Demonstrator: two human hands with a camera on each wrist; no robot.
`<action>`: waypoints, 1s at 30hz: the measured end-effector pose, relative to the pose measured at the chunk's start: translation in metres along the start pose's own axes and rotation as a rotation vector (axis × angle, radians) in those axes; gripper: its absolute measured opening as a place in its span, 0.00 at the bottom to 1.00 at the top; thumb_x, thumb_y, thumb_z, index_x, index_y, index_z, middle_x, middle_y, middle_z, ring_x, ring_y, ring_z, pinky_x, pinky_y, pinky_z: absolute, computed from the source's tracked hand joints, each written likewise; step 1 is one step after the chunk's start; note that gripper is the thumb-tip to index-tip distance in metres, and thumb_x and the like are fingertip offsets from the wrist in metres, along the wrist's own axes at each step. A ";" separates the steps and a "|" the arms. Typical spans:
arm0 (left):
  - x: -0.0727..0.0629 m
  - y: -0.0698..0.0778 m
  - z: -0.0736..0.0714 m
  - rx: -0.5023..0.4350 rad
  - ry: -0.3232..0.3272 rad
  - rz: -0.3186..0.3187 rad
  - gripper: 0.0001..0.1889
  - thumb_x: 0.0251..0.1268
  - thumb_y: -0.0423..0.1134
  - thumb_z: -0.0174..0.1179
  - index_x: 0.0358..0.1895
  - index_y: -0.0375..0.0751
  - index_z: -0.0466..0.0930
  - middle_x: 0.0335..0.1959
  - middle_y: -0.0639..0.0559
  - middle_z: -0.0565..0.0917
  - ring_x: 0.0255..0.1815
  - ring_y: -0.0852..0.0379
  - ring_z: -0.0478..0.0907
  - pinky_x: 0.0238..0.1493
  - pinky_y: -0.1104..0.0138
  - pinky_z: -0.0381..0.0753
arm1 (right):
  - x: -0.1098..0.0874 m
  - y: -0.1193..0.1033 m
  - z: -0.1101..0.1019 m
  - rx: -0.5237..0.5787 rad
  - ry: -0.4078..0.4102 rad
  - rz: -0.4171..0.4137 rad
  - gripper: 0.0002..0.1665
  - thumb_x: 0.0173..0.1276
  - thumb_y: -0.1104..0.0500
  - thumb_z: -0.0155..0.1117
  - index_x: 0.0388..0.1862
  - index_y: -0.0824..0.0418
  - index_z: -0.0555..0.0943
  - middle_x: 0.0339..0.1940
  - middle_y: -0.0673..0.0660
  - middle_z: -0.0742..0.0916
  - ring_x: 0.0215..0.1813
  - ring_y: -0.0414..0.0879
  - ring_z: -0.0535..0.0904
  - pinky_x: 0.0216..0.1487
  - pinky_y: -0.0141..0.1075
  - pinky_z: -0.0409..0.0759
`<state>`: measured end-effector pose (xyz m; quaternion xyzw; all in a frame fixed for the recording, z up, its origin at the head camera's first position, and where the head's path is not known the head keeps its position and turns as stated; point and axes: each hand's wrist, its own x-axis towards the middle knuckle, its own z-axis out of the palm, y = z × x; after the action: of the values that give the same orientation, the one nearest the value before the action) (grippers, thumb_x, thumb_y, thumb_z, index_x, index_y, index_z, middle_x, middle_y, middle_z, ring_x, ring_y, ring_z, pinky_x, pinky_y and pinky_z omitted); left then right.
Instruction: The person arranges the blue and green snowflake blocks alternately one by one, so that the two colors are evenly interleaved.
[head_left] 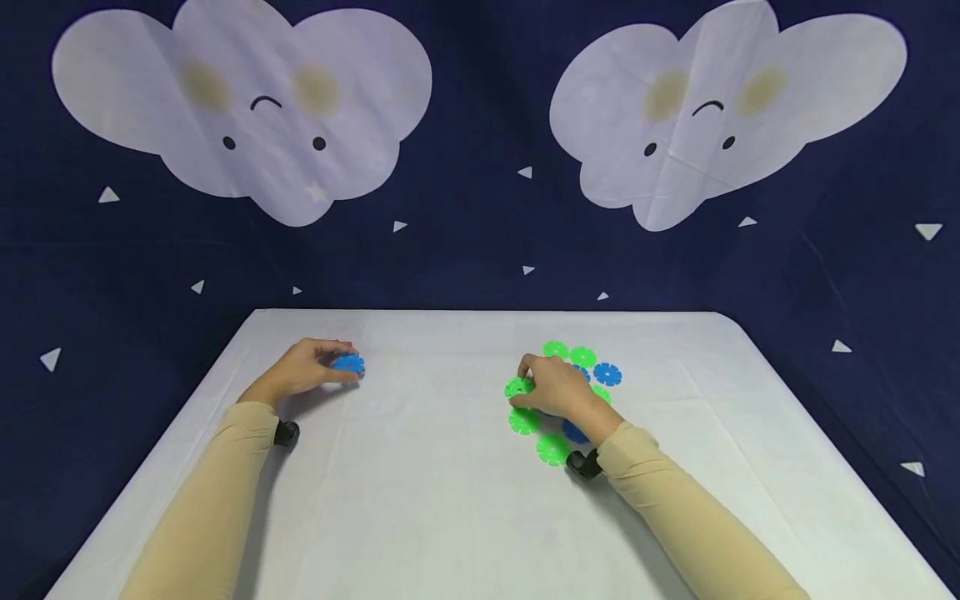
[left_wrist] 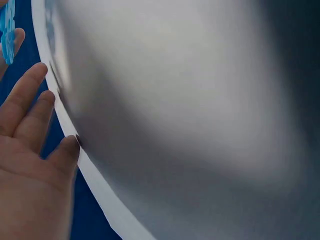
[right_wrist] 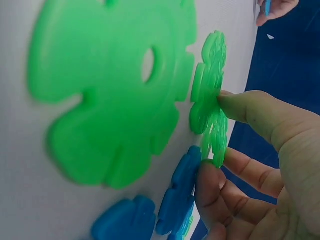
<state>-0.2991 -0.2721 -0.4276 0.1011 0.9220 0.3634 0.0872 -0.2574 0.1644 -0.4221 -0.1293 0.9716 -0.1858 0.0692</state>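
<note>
At the left of the table, my left hand pinches a blue notched plastic disc between thumb and fingers. In the left wrist view, part of the blue piece shows at the top left edge, beyond the spread lower fingers. On the right, my right hand pinches a green notched disc at the left side of a group of similar pieces. Beneath it lies another green disc. The right wrist view shows the thumb against the green piece. My hand covers some of the group.
Around my right hand lie several flat discs: a green one in front, a blue one to the right, and a green one behind. The white table stretches between both hands. A dark blue cloth hangs behind.
</note>
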 end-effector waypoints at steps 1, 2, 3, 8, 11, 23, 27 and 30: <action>-0.001 -0.002 -0.001 -0.004 -0.001 0.000 0.33 0.60 0.49 0.81 0.66 0.37 0.85 0.79 0.34 0.73 0.85 0.30 0.60 0.84 0.35 0.56 | 0.000 0.000 0.000 0.001 0.001 -0.005 0.28 0.64 0.44 0.83 0.55 0.58 0.85 0.32 0.52 0.85 0.32 0.45 0.77 0.32 0.38 0.75; -0.002 -0.003 -0.001 -0.007 -0.002 0.003 0.33 0.59 0.49 0.81 0.66 0.37 0.85 0.80 0.33 0.72 0.85 0.30 0.60 0.84 0.35 0.56 | 0.000 0.001 0.000 0.004 0.001 -0.011 0.28 0.63 0.44 0.83 0.55 0.57 0.85 0.35 0.53 0.87 0.33 0.45 0.79 0.33 0.39 0.77; -0.002 -0.005 -0.002 -0.012 0.000 0.005 0.33 0.59 0.48 0.81 0.65 0.37 0.85 0.80 0.33 0.71 0.85 0.30 0.60 0.84 0.35 0.56 | 0.000 0.002 -0.001 0.007 0.003 -0.016 0.28 0.63 0.45 0.83 0.55 0.57 0.85 0.37 0.53 0.88 0.34 0.45 0.80 0.35 0.40 0.78; 0.002 -0.008 -0.002 0.000 -0.015 0.029 0.31 0.58 0.46 0.82 0.64 0.37 0.86 0.81 0.30 0.67 0.85 0.27 0.59 0.84 0.35 0.56 | 0.001 0.005 0.000 0.024 0.002 -0.052 0.27 0.62 0.47 0.84 0.55 0.57 0.86 0.40 0.54 0.90 0.36 0.46 0.82 0.37 0.40 0.81; 0.004 -0.009 -0.001 0.032 -0.027 0.026 0.30 0.58 0.44 0.82 0.63 0.37 0.86 0.82 0.30 0.65 0.85 0.26 0.56 0.84 0.34 0.54 | 0.002 0.006 0.000 0.043 -0.002 -0.061 0.26 0.62 0.48 0.84 0.55 0.57 0.86 0.37 0.53 0.89 0.35 0.45 0.81 0.37 0.39 0.80; 0.000 -0.023 -0.004 -0.016 -0.089 0.073 0.29 0.59 0.40 0.80 0.63 0.34 0.84 0.84 0.30 0.61 0.87 0.26 0.49 0.84 0.32 0.47 | 0.003 0.008 0.003 0.100 -0.027 -0.082 0.26 0.61 0.53 0.85 0.55 0.58 0.86 0.37 0.53 0.90 0.36 0.44 0.82 0.39 0.39 0.81; -0.002 -0.025 -0.008 -0.045 -0.113 0.085 0.29 0.59 0.38 0.79 0.62 0.33 0.83 0.84 0.29 0.60 0.87 0.25 0.47 0.84 0.31 0.45 | 0.003 0.007 0.001 0.094 -0.041 -0.093 0.27 0.60 0.54 0.86 0.56 0.58 0.86 0.40 0.55 0.91 0.39 0.45 0.84 0.42 0.41 0.84; -0.003 -0.024 -0.012 -0.042 -0.124 0.074 0.30 0.58 0.38 0.79 0.64 0.33 0.82 0.85 0.30 0.59 0.88 0.24 0.45 0.84 0.30 0.43 | 0.003 0.006 -0.003 0.092 -0.060 -0.094 0.28 0.59 0.56 0.86 0.58 0.59 0.86 0.43 0.56 0.91 0.43 0.46 0.86 0.46 0.43 0.86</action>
<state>-0.3016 -0.2980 -0.4355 0.1554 0.9026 0.3788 0.1326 -0.2625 0.1700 -0.4221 -0.1771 0.9524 -0.2293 0.0952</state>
